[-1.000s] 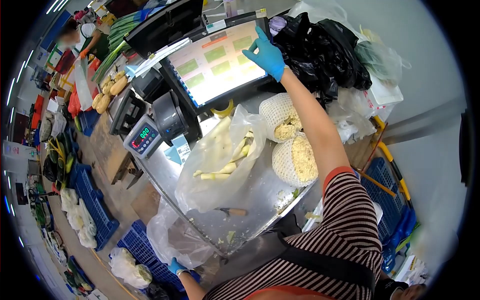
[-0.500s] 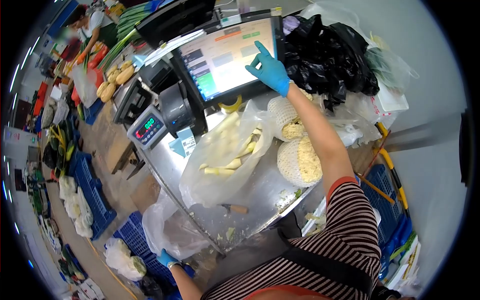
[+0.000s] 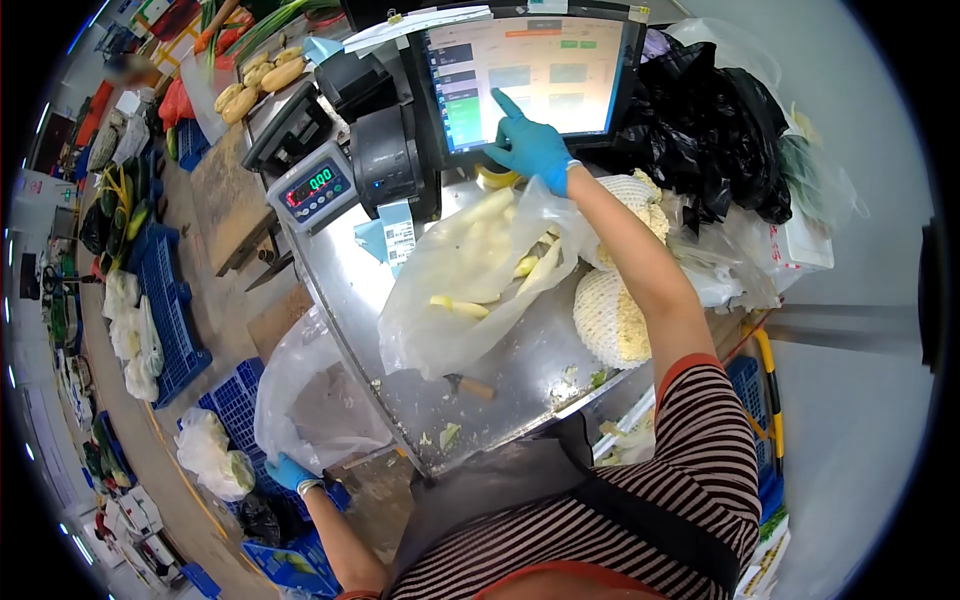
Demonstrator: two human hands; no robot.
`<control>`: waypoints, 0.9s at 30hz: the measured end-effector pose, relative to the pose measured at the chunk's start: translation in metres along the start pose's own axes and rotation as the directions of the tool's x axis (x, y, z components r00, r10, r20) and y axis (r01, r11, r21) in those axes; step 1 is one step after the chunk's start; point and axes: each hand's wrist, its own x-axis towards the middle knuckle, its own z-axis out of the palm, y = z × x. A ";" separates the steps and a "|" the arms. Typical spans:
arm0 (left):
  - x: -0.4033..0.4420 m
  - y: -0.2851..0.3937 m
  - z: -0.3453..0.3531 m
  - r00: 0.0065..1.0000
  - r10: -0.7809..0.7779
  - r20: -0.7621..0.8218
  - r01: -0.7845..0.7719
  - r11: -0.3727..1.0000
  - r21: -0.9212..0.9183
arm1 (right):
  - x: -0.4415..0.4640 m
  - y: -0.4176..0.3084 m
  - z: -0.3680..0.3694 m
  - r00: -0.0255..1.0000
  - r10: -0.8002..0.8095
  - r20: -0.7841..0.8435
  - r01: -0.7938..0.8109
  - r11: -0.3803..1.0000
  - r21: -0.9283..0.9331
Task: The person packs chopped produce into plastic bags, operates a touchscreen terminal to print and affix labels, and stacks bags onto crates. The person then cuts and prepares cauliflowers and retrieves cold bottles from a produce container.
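My right hand (image 3: pixel 535 150), in a blue glove, points with its index finger at the lit touchscreen (image 3: pixel 585 100); whether the fingertip touches the glass I cannot tell. Nothing is in that hand. At the lower left, my left hand (image 3: pixel 290 472), also gloved in blue, grips the edge of a clear plastic bag (image 3: pixel 300 390) hanging beside the metal table (image 3: pixel 520 390). On the table lies another clear bag (image 3: pixel 430 290) with pale vegetable stalks inside. A knife with a wooden handle (image 3: pixel 475 387) lies near its lower end.
Left of the screen stand a scale display (image 3: pixel 312 187) reading 0.00 and a printer (image 3: pixel 385 155) with a printed label (image 3: pixel 397 235). Net-wrapped cauliflowers (image 3: pixel 605 320) sit under my right arm. Black plastic bags (image 3: pixel 700 130) are heaped at right. Blue crates (image 3: pixel 165 310) stand on the floor at left.
My right index finger has moved from the screen's upper right part to its left half. My left hand still grips the clear bag. The whole view has turned, shifting the screen rightward.
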 end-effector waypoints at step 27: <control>-0.007 -0.052 0.020 0.989 -0.090 0.116 0.093 0.996 -0.018 | 0.001 -0.024 0.046 0.993 -0.095 0.066 0.097 0.995 -0.020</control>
